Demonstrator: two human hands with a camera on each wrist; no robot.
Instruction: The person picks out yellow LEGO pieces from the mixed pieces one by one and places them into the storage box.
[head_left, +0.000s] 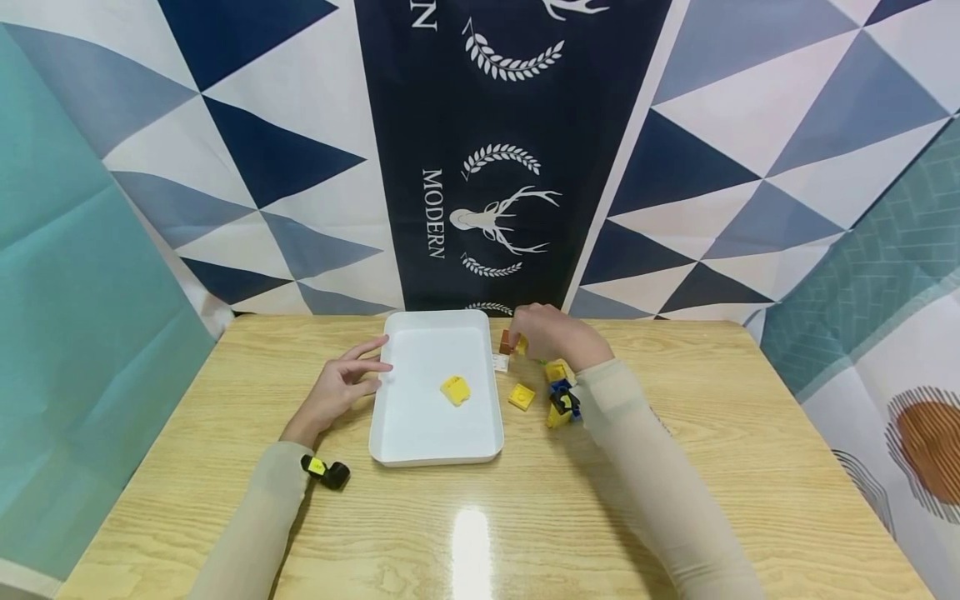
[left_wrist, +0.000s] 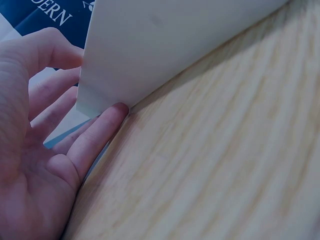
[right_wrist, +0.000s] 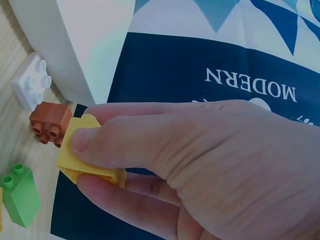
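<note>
My right hand [head_left: 551, 333] pinches a yellow toy block [right_wrist: 82, 157] between thumb and fingers, just beyond the tray's right side. Beside it are a brown block [right_wrist: 50, 122] and a white studded block [right_wrist: 32, 82]. With its fingers spread, my left hand [head_left: 337, 392] rests against the left side of a white tray [head_left: 437, 457], fingertips at the rim. One finger of it touches low on the tray's outer wall in the left wrist view. Inside the tray lies a flat yellow piece [head_left: 455, 390].
A yellow block [head_left: 521, 397] sits right of the tray. Nearer my right forearm is a cluster of yellow and blue blocks [head_left: 558, 372], partly hidden by the wrist strap. A green block [right_wrist: 22, 195] stands near the brown one. Patterned cloth hangs behind the wooden table [head_left: 360, 533].
</note>
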